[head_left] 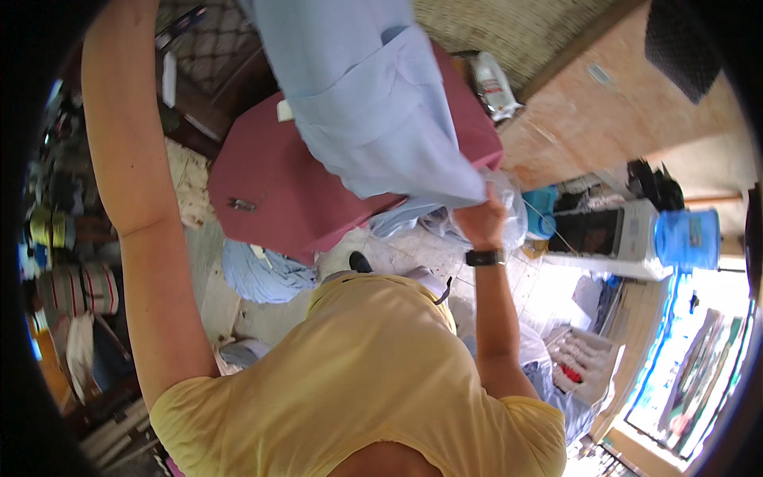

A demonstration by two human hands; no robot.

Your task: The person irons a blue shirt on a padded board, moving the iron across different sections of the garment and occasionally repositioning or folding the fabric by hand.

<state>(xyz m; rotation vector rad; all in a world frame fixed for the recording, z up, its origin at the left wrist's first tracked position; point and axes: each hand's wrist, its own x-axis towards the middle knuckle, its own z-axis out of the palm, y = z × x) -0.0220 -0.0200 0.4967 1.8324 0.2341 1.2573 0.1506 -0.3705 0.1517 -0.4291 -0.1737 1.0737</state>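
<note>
A light blue garment (366, 103) with a sewn-on pocket hangs stretched over a table covered in maroon cloth (270, 183). My right hand (483, 221), with a black watch on its wrist, is closed on the garment's lower right corner. My left arm reaches up past the upper edge of the view, so the left hand is out of sight. On the left part of the maroon cloth lies a small dark metal tool (242, 204), too small to name. A small pale piece (284, 110) shows beside the garment's left edge.
Blue cloth (266, 274) lies heaped below the table's front left. A clear plastic bag (515, 219) sits beyond my right hand. Farther right stand a white microwave (636, 230) and a blue water jug (687, 238). A white packet (494, 87) lies by the table's far right.
</note>
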